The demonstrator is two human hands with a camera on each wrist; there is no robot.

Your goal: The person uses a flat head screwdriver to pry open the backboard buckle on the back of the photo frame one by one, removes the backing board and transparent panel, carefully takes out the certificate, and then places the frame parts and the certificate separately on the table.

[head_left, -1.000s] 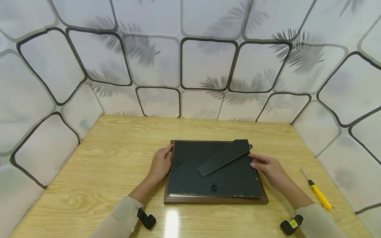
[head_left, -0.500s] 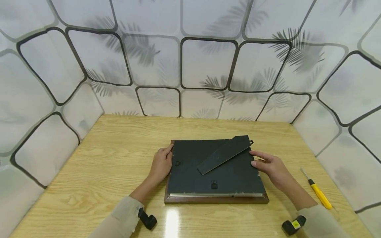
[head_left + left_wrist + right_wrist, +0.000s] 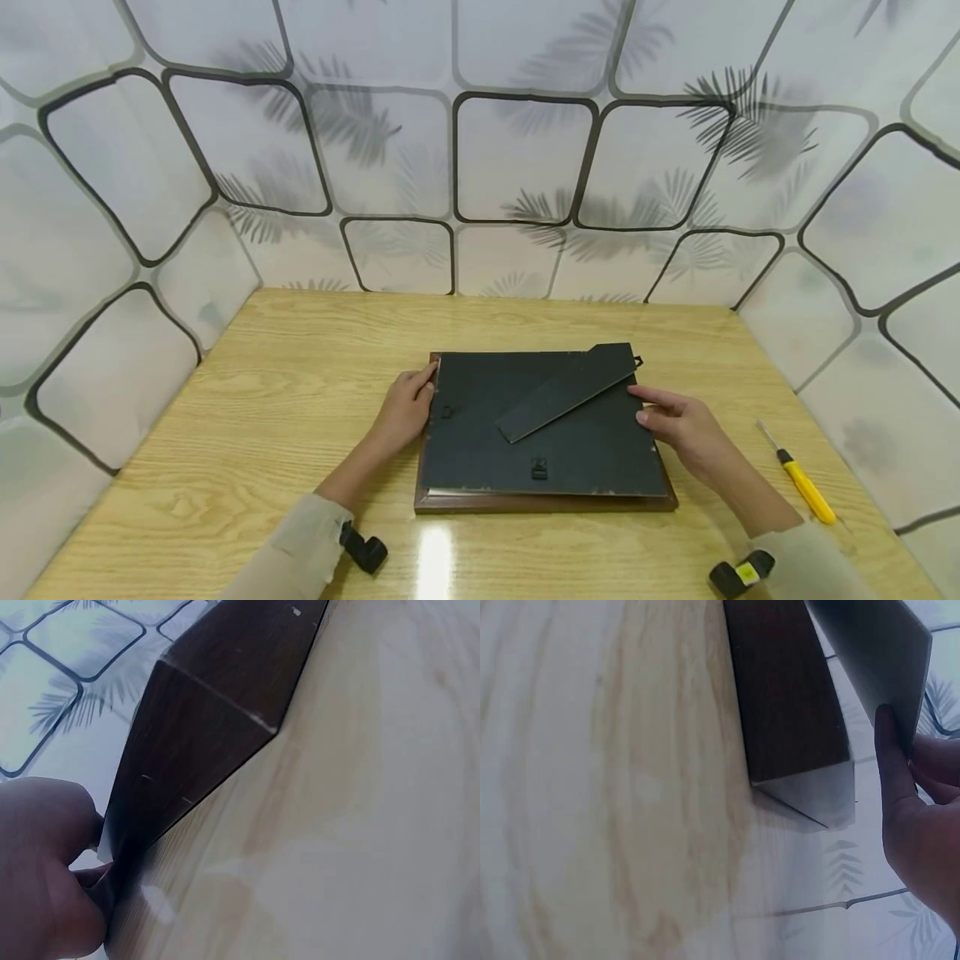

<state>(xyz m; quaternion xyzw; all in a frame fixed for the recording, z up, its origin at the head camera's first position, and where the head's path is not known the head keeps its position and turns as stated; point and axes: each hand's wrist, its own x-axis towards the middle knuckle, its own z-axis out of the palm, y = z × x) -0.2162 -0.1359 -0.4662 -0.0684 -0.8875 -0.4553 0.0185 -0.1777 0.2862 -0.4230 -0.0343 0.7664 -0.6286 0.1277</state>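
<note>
A brown picture frame (image 3: 547,504) lies on the table with its black backing board (image 3: 472,458) facing up. Across the board runs a slanted easel stand (image 3: 566,393). My left hand (image 3: 405,408) grips the frame's left side; in the left wrist view, the hand (image 3: 49,862) is against the dark wooden edge (image 3: 187,742). At the right edge of the board, my right hand (image 3: 686,433) pinches it between thumb and fingers. The right wrist view has the board (image 3: 881,664) raised off the frame (image 3: 791,697), with the right hand (image 3: 922,817) holding its edge.
A yellow-handled screwdriver (image 3: 806,490) lies on the wooden table (image 3: 300,350), to the right of my right hand. Patterned curtain walls (image 3: 517,158) enclose the table at the back and on both sides.
The right side of the backing board rose a little, then sank slightly. My right hand has shifted slightly rightward with it, while the left hand keeps its place on the frame.
</note>
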